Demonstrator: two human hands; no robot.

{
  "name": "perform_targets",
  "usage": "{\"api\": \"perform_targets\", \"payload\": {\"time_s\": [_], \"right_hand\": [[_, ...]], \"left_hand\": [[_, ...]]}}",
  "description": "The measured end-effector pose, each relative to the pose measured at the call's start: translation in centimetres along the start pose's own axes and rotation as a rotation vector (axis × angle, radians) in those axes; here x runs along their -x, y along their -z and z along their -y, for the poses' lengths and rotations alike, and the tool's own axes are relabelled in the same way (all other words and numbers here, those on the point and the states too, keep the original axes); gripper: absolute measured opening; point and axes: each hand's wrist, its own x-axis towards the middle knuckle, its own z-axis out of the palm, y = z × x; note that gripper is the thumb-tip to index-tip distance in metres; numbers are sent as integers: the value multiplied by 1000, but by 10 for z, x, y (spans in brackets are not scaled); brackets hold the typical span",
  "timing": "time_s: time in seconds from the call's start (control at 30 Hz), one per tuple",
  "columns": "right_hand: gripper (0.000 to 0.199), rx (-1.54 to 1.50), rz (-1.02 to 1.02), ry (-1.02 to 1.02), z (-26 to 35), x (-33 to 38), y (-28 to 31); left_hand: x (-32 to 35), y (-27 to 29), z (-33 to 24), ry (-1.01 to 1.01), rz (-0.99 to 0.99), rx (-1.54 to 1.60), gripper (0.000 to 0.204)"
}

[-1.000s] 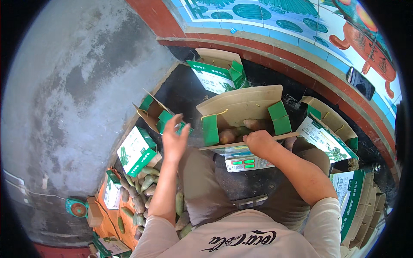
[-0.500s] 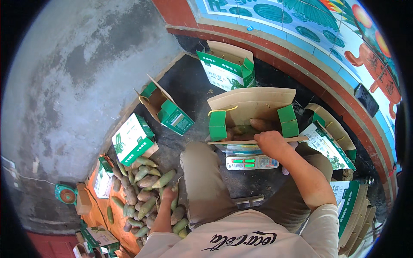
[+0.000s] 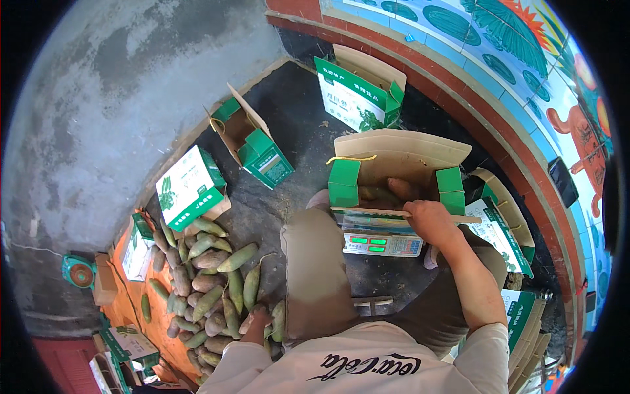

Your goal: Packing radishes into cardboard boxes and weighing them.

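Observation:
My right hand (image 3: pixel 430 222) is closed on the front flap (image 3: pixel 380 212) of an open green-and-white cardboard box (image 3: pixel 345 184). Inside this box lie several radishes (image 3: pixel 401 188) with earthy skins. The box rests on a digital scale (image 3: pixel 383 245) with lit green displays, between my knees. To my left is a big heap of long green radishes (image 3: pixel 237 257), many smeared with soil. My left hand (image 3: pixel 257 323) reaches down into the near right side of the heap and touches radishes there; its fingers are partly hidden.
More green-and-white boxes stand around: an open one (image 3: pixel 357 95) by the far wall, another open one (image 3: pixel 262 154), a closed one (image 3: pixel 190 187), and one at the right (image 3: pixel 500 230). Flattened cartons (image 3: pixel 525 335) stack near my right elbow. An orange sheet (image 3: pixel 134 299) lies under the heap.
My left hand has moved nearer to me, down along the heap's right edge. The right hand keeps its hold on the flap. The whole view has shifted a little.

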Motion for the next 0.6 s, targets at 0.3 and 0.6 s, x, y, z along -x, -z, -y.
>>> {"api": "perform_targets", "payload": {"time_s": [0.3, 0.6], "right_hand": [[10, -27, -5, -77, -10, 5, -4], [11, -40, -9, -81, -8, 2, -2]], "left_hand": [[40, 30, -24, 215, 15, 0, 85], [27, 18, 6, 282, -16, -47, 75]]}}
